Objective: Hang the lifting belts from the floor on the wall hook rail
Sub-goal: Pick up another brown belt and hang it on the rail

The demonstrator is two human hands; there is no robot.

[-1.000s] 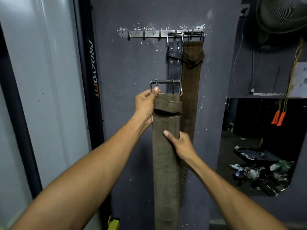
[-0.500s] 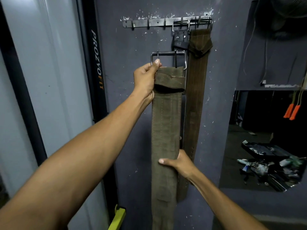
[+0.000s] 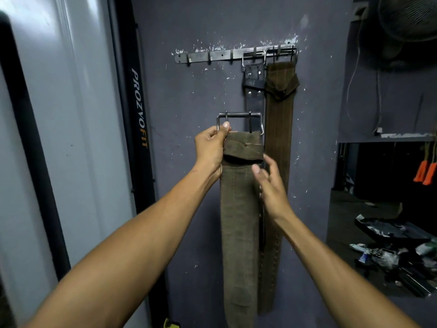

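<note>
At far left we see a pale panel (image 3: 78, 114) and, beside it, a black upright (image 3: 138, 129) lettered "PROZVOFIT", the last three letters in orange. Our left hand (image 3: 211, 150) is raised at arm's length before the grey wall (image 3: 189, 102), thumb on the left side of the steel buckle (image 3: 240, 123) and fingers clamped round the top edge of an olive belt (image 3: 237, 221), which hangs straight down from that grip and runs out of the bottom of the view. Our right hand (image 3: 270, 185) sits just right of the belt below its folded cuff, fingers spread and loose, gripping nothing; whether the fingertips touch the fabric we cannot tell. Above, the hook rail (image 3: 212, 56) is bolted to the wall amid chipped paint, its left hooks bare. From its right end hang a black belt (image 3: 254, 87) and a brown belt (image 3: 279, 138), side by side by their buckles, their lower lengths partly hidden behind the held belt and the right hand. At right, a fan (image 3: 409, 17) is mounted high, orange handles (image 3: 424, 172) dangle, and clutter (image 3: 397, 252) lies on the floor of a dark opening.
</note>
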